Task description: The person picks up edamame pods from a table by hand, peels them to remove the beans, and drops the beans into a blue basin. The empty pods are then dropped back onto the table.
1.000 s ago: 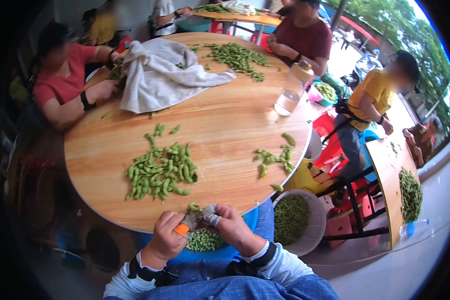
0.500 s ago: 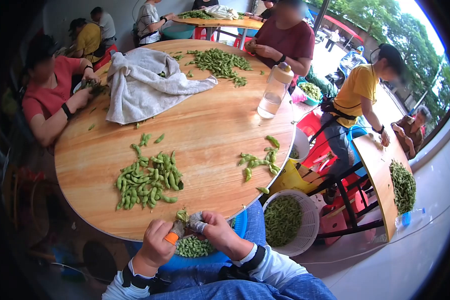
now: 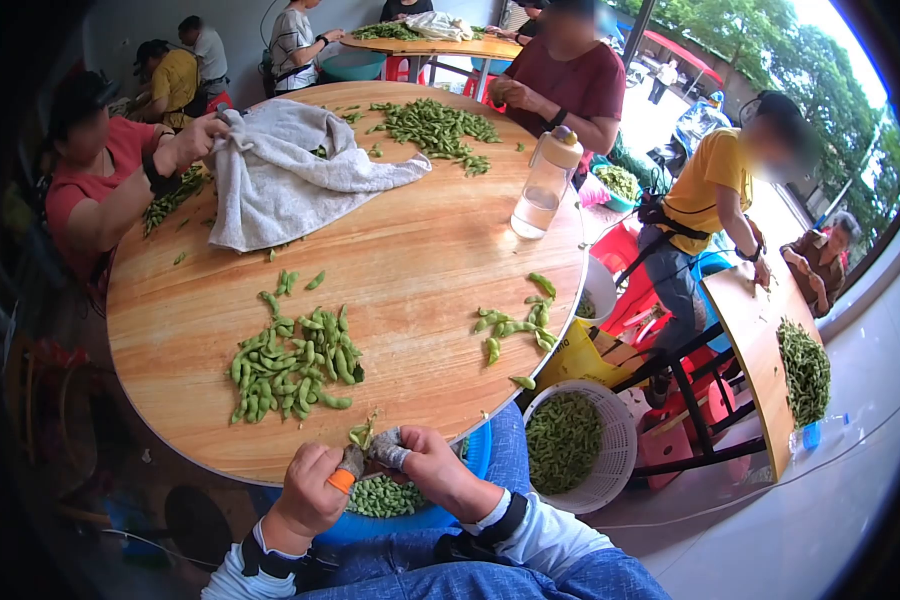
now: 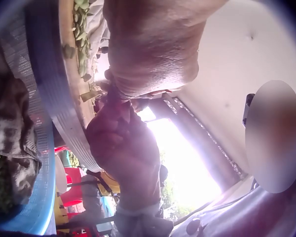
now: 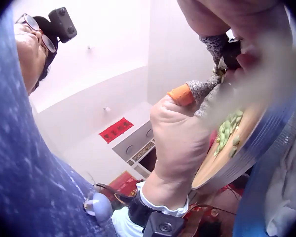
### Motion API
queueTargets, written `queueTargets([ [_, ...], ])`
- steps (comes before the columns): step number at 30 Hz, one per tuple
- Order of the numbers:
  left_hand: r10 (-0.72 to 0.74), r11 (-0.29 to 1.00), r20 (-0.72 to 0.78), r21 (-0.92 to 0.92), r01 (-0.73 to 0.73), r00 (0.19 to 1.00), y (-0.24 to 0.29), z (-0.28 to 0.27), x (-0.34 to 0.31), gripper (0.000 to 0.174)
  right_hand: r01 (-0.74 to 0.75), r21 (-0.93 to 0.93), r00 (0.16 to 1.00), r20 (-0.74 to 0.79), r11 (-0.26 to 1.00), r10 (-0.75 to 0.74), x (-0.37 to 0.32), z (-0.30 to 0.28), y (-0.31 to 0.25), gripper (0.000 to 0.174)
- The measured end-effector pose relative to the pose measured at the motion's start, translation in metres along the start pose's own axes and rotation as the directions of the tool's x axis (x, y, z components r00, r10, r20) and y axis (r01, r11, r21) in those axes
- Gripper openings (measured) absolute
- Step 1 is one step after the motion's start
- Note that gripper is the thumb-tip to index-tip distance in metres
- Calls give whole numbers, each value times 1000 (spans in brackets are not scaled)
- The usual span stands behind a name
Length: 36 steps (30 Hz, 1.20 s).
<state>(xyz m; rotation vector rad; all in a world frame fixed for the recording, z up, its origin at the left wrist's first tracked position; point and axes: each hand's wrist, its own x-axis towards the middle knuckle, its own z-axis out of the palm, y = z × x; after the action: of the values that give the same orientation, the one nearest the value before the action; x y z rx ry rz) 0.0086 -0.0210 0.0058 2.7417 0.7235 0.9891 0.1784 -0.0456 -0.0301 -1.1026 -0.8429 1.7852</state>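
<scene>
My left hand (image 3: 308, 492) has grey finger covers and an orange band (image 3: 341, 480). It pinches a green soybean pod (image 3: 361, 434) at the table's near edge. Close against it, my right hand (image 3: 448, 474), with a grey covered thumb, grips the same pod. In the right wrist view the covered fingertips (image 5: 207, 90) of the left hand meet the right hand, and most of the pod is hidden. Below both hands, a blue basin (image 3: 482, 450) holds shelled green beans (image 3: 382, 497). A pile of soybean pods (image 3: 292, 368) lies on the round wooden table (image 3: 420, 290).
A few pods (image 3: 518, 326) lie near the table's right edge, with a water bottle (image 3: 547, 185) behind. A grey towel (image 3: 290, 185) covers part of the far left. A white basket (image 3: 625, 440) of pods stands at right. Several people sit or stand around.
The head view has swung, so the scene sits further left and the hands slightly lower. The person at left has raised a hand to the towel. My hands stay together at the pod.
</scene>
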Motion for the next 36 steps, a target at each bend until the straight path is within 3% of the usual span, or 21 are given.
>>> queueTargets([
  [3,-9,999,-14,-32,8,1000,-2,2,-6,18,20,40,1000,-9,999,-20,-2,4,0,10],
  [5,-97,992,-17,-85,95,995,-2,3,-11,22,24,129,999,-24,991,-21,-7,10,-11,10],
  [6,-120,990,-39,-83,117,992,-5,8,-18,23,15,74,999,-32,997,-13,-6,10,-10,10],
  [8,-371,912,-49,-209,353,927,-3,12,-19,22,102,152,994,-47,983,-96,-5,15,-8,10],
  [10,-582,740,3,-414,531,813,4,8,-9,12,106,189,994,-32,976,-102,0,16,-4,9],
  [13,-747,195,203,-844,500,633,0,17,-10,8,160,128,984,54,979,-168,5,11,3,11],
  [16,-728,-97,372,-888,450,576,-2,10,-6,7,259,99,951,146,961,-272,1,15,-8,15],
  [17,-688,-122,421,-870,478,591,-8,12,-11,7,267,77,948,160,961,-276,-1,13,-9,15],
  [20,-649,-51,482,-799,599,589,-11,4,-7,11,330,-22,922,220,944,-318,-1,7,-8,16],
  [22,-586,-145,549,-795,589,596,-13,4,-6,11,345,-123,915,266,931,-304,0,1,-6,15],
  [25,-519,-159,603,-765,624,606,-19,7,-9,12,283,-23,915,307,959,-262,1,1,-19,15],
  [27,-547,-128,561,-790,600,621,-17,12,-10,14,109,123,972,194,986,-132,0,5,-23,15],
  [28,-575,-28,510,-794,607,640,-14,12,-8,14,26,202,988,146,979,-57,0,6,-24,15],
  [30,-613,167,406,-772,614,678,-5,10,-4,15,91,171,993,65,981,-103,1,4,-20,15],
  [31,-553,398,326,-705,587,767,-9,11,-6,16,121,154,992,25,981,-126,1,4,-18,15],
  [34,-540,540,348,-555,632,767,-8,2,-2,18,152,105,988,-6,983,-152,0,5,-17,15],
  [36,-542,627,253,-514,586,802,-8,4,-2,19,97,102,995,-38,990,-93,-3,8,-20,16],
])
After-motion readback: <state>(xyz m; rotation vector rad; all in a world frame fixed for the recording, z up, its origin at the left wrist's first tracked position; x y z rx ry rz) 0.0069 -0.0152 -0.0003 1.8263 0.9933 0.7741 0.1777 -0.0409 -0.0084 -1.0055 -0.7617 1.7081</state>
